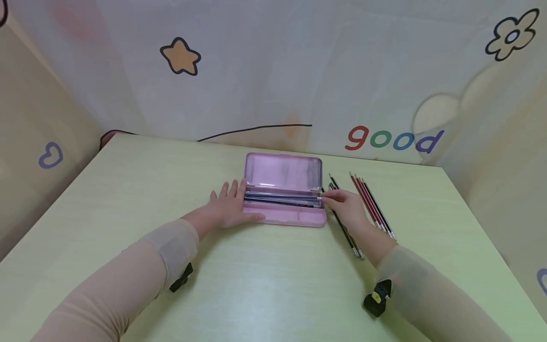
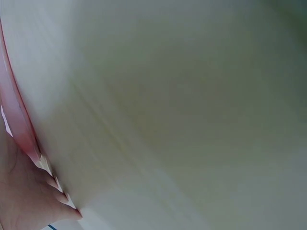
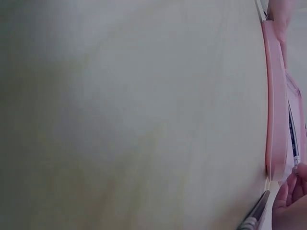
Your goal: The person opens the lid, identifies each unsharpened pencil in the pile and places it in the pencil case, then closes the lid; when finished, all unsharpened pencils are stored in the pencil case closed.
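An open pink pencil case [image 1: 282, 220] lies on the pale green table [image 1: 265, 280], lid [image 1: 283, 171] raised at the back and several dark pencils [image 1: 282, 198] lying inside. My left hand [image 1: 231, 208] rests flat against the case's left end, fingers straight. At the case's right end my right hand [image 1: 344, 205] pinches the tip of a pencil lying in the case. The left wrist view shows the pink case edge [image 2: 17, 115] beside my left hand [image 2: 29, 201]. In the right wrist view the case wall [image 3: 274, 105] runs down the right side, close to my right hand [image 3: 290, 199].
Loose pencils lie on the table right of the case: red ones [image 1: 371, 204] in a row and dark ones [image 1: 348, 235] partly under my right hand. A patterned cloth wall [image 1: 273, 71] with "good" printed on it rises behind the table.
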`<state>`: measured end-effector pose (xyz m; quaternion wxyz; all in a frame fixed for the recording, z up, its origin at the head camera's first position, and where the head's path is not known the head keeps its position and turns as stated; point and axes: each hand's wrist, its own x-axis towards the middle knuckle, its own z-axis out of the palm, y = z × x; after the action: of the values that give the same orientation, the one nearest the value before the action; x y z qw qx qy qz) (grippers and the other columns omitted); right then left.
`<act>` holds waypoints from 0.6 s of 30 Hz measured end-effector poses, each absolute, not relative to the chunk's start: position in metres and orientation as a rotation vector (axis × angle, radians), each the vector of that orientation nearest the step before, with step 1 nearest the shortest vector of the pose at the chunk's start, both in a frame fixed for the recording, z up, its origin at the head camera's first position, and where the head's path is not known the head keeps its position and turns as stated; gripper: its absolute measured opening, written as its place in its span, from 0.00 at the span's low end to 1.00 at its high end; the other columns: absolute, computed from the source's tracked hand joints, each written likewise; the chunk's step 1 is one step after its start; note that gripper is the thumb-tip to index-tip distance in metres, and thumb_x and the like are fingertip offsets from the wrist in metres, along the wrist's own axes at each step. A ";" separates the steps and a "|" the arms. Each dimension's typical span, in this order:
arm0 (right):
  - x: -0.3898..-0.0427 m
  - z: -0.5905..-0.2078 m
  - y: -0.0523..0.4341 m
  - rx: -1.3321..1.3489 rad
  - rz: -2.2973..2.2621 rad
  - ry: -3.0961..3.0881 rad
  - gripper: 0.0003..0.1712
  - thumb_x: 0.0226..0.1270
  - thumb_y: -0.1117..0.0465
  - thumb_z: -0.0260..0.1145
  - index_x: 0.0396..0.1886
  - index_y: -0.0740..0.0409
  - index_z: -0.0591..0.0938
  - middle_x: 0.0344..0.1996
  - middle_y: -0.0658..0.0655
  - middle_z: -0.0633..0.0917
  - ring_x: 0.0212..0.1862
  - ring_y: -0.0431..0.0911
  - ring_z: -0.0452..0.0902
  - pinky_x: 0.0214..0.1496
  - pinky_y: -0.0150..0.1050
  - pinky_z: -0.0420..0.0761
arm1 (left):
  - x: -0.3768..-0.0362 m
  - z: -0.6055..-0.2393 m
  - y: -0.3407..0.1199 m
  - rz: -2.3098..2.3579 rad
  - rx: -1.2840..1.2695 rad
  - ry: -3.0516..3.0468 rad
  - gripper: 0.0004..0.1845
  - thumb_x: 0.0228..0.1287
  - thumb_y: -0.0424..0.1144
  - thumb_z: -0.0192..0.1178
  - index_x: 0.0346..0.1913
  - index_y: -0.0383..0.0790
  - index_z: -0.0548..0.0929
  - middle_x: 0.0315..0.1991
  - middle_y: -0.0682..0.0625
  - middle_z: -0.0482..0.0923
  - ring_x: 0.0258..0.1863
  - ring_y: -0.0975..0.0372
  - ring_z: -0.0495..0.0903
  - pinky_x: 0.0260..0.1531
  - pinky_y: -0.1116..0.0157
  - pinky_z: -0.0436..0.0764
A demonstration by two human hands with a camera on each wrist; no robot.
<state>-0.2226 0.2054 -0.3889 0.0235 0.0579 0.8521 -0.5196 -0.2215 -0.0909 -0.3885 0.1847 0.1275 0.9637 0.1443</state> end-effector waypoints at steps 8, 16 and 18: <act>-0.223 -0.385 0.199 0.137 -1.612 2.614 0.13 0.65 0.66 0.62 0.47 0.66 0.81 0.48 0.62 0.81 0.50 0.47 0.73 0.48 0.34 0.74 | -0.222 -0.389 -0.090 0.369 0.347 2.713 0.62 0.49 0.79 0.42 0.72 0.41 0.28 0.73 0.38 0.32 0.71 0.44 0.30 0.64 0.40 0.38; -0.222 -0.380 0.199 0.165 -1.601 2.616 0.11 0.65 0.65 0.62 0.46 0.62 0.82 0.49 0.59 0.81 0.52 0.48 0.72 0.54 0.39 0.73 | -0.223 -0.388 -0.091 0.388 0.355 2.715 0.62 0.49 0.79 0.42 0.73 0.40 0.29 0.73 0.38 0.32 0.71 0.43 0.30 0.63 0.40 0.38; -0.222 -0.379 0.201 0.187 -1.595 2.595 0.12 0.66 0.63 0.62 0.47 0.60 0.82 0.50 0.58 0.80 0.54 0.48 0.71 0.56 0.40 0.72 | -0.224 -0.389 -0.091 0.387 0.355 2.712 0.62 0.49 0.79 0.43 0.72 0.40 0.29 0.73 0.38 0.32 0.70 0.43 0.30 0.63 0.39 0.38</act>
<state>-0.2216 0.2011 -0.3793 0.0447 0.0612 0.8495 -0.5221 -0.2237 -0.0907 -0.3890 0.1885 0.1261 0.9642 0.1375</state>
